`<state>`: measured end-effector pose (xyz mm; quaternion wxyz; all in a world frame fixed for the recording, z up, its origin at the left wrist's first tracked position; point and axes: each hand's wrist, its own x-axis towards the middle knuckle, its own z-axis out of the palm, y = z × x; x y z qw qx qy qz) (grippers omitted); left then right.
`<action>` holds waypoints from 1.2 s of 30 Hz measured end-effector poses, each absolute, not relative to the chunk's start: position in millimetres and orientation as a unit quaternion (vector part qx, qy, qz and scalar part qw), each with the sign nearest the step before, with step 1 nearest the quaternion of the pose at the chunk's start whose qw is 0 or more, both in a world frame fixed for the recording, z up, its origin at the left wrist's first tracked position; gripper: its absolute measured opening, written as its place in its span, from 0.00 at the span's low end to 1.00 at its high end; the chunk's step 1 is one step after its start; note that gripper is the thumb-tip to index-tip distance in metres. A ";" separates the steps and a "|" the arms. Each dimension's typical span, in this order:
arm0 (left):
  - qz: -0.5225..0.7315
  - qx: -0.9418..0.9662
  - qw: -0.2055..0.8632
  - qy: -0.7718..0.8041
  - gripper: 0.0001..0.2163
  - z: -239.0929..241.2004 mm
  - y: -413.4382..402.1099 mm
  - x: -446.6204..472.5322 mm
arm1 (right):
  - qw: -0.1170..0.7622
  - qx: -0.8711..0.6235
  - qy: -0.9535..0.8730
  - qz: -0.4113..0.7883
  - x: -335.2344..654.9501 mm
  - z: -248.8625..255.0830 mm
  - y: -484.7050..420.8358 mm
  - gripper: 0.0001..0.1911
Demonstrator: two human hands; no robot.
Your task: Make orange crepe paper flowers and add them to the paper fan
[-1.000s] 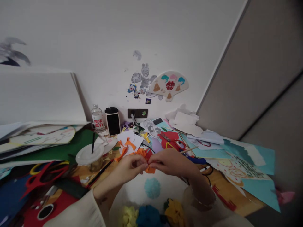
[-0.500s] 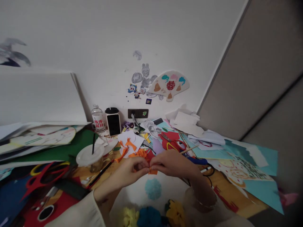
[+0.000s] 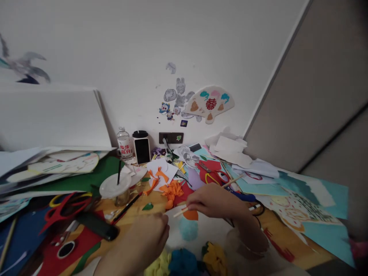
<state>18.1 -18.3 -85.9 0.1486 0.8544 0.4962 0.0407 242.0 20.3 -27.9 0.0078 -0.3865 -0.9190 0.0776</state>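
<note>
My right hand (image 3: 208,201) pinches a thin wooden stick (image 3: 178,213), whose tip points left. Under the same fingers is a piece of orange paper (image 3: 191,215), close above a light blue fuzzy round patch (image 3: 188,229) on a white sheet (image 3: 212,227). To the left and nearer to me, my left hand (image 3: 143,237) is closed with its fingers curled under. What it holds, if anything, is hidden and slightly blurred. Yellow (image 3: 158,264), teal (image 3: 183,262) and orange-yellow (image 3: 215,258) paper flowers sit along the sheet's near side.
Orange paper strips (image 3: 172,191) lie behind the hands. A lidded cup (image 3: 115,186) with a straw, a bottle (image 3: 124,143) and a black-lidded cup (image 3: 141,147) stand at left. Red scissors (image 3: 64,209) lie at left. Blue sheets (image 3: 324,245) cover the right side.
My hands were together at the orange paper. My left hand has moved away, down and left. The stick now shows in my right hand.
</note>
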 end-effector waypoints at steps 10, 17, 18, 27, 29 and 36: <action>0.271 0.769 0.413 0.406 0.13 -78.4 4.4 31.6 | 0.050 -0.364 -0.925 0.097 240.0 -25.7 17.5 0.13; 0.273 0.777 0.407 0.394 0.10 -85.6 10.1 31.6 | 0.044 -0.353 -0.927 0.120 238.9 -28.3 18.0 0.14; 0.272 0.779 0.407 0.391 0.10 -86.2 10.1 31.6 | 0.042 -0.353 -0.927 0.121 238.7 -28.4 18.3 0.14; 0.279 0.782 0.397 0.392 0.11 -87.5 13.5 30.4 | 0.053 -0.344 -0.933 0.096 236.2 -30.6 21.0 0.13; 0.280 0.783 0.392 0.394 0.11 -85.8 15.0 29.5 | 0.060 -0.349 -0.931 0.087 235.4 -29.9 21.2 0.13; 0.288 0.787 0.370 0.401 0.13 -82.5 17.1 27.3 | 0.067 -0.387 -0.918 0.060 228.9 -27.5 18.1 0.14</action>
